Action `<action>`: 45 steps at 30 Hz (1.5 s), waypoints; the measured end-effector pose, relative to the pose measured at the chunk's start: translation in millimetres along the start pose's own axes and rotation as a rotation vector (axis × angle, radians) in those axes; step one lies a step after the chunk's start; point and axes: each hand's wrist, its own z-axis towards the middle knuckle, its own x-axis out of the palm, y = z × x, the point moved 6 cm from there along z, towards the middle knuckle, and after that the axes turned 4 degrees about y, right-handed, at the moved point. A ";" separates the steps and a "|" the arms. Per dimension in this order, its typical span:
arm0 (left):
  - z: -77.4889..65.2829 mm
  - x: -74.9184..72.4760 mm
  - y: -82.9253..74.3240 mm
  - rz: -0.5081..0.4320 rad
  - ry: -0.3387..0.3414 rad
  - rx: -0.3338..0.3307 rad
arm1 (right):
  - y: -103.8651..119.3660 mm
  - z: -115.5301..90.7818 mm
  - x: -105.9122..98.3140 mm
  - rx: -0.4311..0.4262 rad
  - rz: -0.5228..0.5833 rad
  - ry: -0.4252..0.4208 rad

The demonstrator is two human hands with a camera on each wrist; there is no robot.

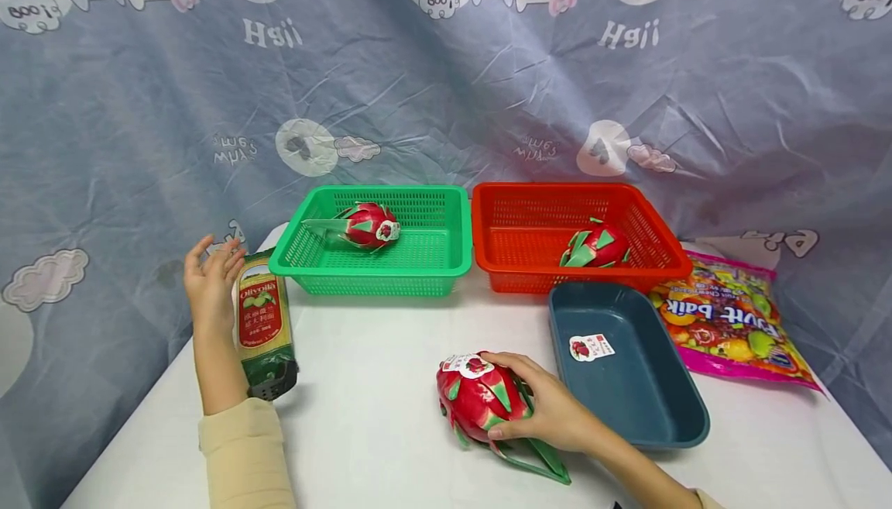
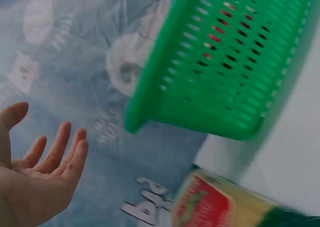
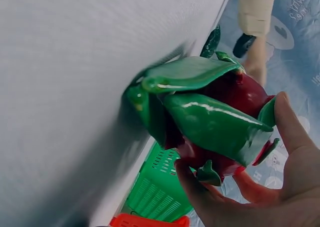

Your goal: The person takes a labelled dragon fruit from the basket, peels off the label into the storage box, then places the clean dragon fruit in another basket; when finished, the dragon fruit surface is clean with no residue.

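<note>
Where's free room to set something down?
White table between the Olivoila pack and the dragon fruit in the right hand, in front of the green basket. Inside: green basket's right end, red basket's left end, blue tray bar its sticker. Crowded: right side, where red basket, tray and candy bag bunch together.

Held dragon fruit finished in smooth gloss | green basket formed in plastic | backdrop made of creased cloth

White table under baskets, tray, bottle, bag
</note>
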 end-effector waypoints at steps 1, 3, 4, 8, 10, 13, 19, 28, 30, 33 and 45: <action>-2.0 4.2 -7.0 -0.040 0.028 0.021 | 0.7 -0.2 0.0 -0.008 -0.010 -0.012; -7.1 16.1 -19.1 -0.073 0.134 0.044 | 2.1 -1.0 0.2 -0.020 -0.041 -0.037; -10.4 23.8 -23.8 -0.069 0.204 0.056 | 3.1 -1.4 0.3 -0.024 -0.052 -0.049; -29.0 63.4 -27.7 0.002 0.547 0.077 | 8.1 -3.4 0.7 -0.046 -0.093 -0.082; -42.6 86.3 -19.6 -0.006 0.770 0.087 | 10.3 -3.8 0.6 -0.054 -0.097 -0.084; -72.6 118.4 3.4 -0.003 1.136 0.064 | 11.4 -3.4 -0.3 -0.067 -0.112 -0.074; -140.0 161.4 65.2 0.081 1.631 -0.053 | 11.0 1.1 -2.6 -0.094 -0.138 -0.034; -193.7 171.8 147.5 0.420 1.792 -0.213 | 7.3 7.5 -3.7 -0.118 -0.112 0.000; -197.9 174.6 154.3 0.446 1.782 -0.232 | 6.6 7.6 -4.4 -0.125 -0.108 0.000; -201.9 178.8 161.5 0.466 1.776 -0.224 | 5.5 8.2 -5.7 -0.126 -0.105 -0.002; -198.1 186.3 137.2 0.345 1.623 -0.102 | 7.6 12.8 -8.8 -0.124 -0.068 -0.035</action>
